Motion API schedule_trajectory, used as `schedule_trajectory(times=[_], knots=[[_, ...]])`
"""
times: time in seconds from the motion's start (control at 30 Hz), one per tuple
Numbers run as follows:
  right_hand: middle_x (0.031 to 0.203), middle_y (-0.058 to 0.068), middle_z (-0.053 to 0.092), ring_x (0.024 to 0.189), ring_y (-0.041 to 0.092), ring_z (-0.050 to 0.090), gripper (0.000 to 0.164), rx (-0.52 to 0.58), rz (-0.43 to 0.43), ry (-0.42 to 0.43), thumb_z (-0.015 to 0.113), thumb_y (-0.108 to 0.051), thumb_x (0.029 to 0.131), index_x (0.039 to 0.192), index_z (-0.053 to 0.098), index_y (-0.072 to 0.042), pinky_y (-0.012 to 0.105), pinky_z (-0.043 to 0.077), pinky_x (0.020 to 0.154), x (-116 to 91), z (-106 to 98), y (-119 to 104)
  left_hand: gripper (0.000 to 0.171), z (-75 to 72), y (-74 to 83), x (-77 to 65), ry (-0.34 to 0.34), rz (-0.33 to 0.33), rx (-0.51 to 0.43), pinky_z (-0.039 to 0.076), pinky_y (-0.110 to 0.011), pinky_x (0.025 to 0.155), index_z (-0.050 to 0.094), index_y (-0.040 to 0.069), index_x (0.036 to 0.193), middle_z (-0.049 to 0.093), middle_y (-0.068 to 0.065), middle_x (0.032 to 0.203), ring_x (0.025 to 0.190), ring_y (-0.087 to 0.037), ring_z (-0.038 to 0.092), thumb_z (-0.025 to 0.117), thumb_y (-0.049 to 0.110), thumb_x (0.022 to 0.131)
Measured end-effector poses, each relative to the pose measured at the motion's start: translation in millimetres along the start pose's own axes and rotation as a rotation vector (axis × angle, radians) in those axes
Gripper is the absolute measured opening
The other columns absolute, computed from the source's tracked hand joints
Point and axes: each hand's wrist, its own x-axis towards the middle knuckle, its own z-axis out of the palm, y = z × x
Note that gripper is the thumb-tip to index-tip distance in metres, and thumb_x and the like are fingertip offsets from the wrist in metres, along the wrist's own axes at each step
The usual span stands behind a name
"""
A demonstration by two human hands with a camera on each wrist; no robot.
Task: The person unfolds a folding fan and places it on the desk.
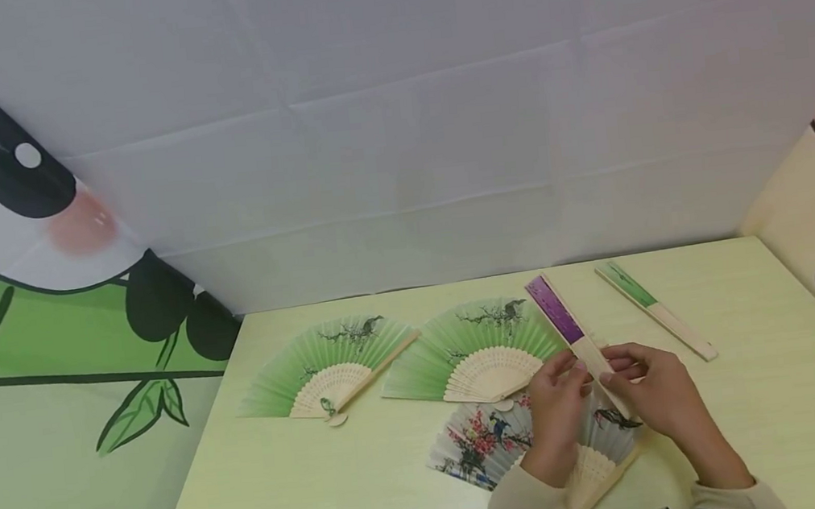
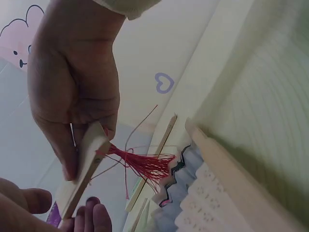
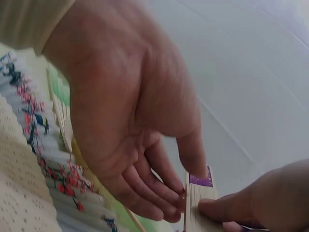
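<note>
A folded hand fan (image 1: pixel 556 310) with purple cloth and pale wooden ribs is held up at a slant over the table. My left hand (image 1: pixel 556 415) pinches it around the middle, just below the purple part. My right hand (image 1: pixel 661 390) grips the plain lower end between thumb and fingers. A red tassel (image 2: pixel 149 166) hangs from that end in the left wrist view. Beneath both hands lies an open grey fan (image 1: pixel 482 442) with red blossoms and a bird; the hands and forearms partly hide it.
Two open green fans, a left one (image 1: pixel 295 381) and a middle one (image 1: pixel 453 364), lie spread along the table (image 1: pixel 290 491). A folded green fan (image 1: pixel 656 309) lies at the right. Behind stands a pale cloth wall (image 1: pixel 400 166).
</note>
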Motion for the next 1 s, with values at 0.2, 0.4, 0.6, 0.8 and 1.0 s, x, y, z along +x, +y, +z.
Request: schedule_trajectory(times=[0.2,0.4,0.6,0.8,1.0], knots=[[0.098,0.011,0.075,0.083,0.017,0.069,0.033,0.055,-0.007,-0.062,0.079,-0.001,0.092,0.122,0.07,0.008,0.025,0.054,0.06,-5.5,4.8,-7.4,0.026,-10.6,-2.2,1.1,-0.028,0.037,-0.044,0.065,-0.037,0.078,0.071,-0.007,0.123,0.07,-0.008,0.103,0.079,-0.012,0.067,0.069,0.003,0.099],[0.101,0.012,0.074,0.082,0.012,0.069,0.035,0.079,-0.023,-0.063,0.078,-0.003,0.094,0.127,0.07,0.007,0.025,0.054,0.061,-8.5,7.2,-11.6,0.023,-17.6,-3.3,-1.7,-0.066,0.028,-0.063,0.063,-0.031,0.071,0.072,-0.006,0.12,0.07,-0.007,0.098,0.076,-0.01,0.067,0.069,0.001,0.098],[0.103,0.018,0.075,0.082,0.012,0.071,0.033,0.067,-0.031,0.003,0.074,-0.008,0.1,0.127,0.07,0.009,0.025,0.053,0.057,-8.3,8.0,-13.1,0.02,-20.7,-2.3,-7.9,-0.128,0.012,-0.04,0.064,-0.031,0.072,0.075,-0.004,0.117,0.073,-0.005,0.098,0.074,-0.008,0.068,0.07,0.0,0.098],[0.099,0.01,0.074,0.073,0.006,0.065,0.038,0.222,0.117,-0.029,0.074,-0.011,0.1,0.132,0.067,0.009,0.028,0.056,0.056,-9.9,5.8,-11.3,0.021,-21.6,-2.1,-9.8,-0.126,0.009,-0.07,0.058,-0.022,0.064,0.074,-0.006,0.116,0.073,-0.003,0.093,0.069,-0.008,0.067,0.072,0.0,0.096],[0.091,-0.003,0.069,0.071,0.01,0.066,0.043,0.402,0.238,-0.073,0.07,-0.01,0.103,0.138,0.061,0.012,0.03,0.06,0.059,-10.7,4.3,-7.3,0.02,-22.8,-2.3,-10.3,-0.113,-0.013,-0.074,0.056,-0.019,0.059,0.075,-0.006,0.113,0.074,-0.002,0.089,0.068,-0.007,0.067,0.073,0.001,0.095]])
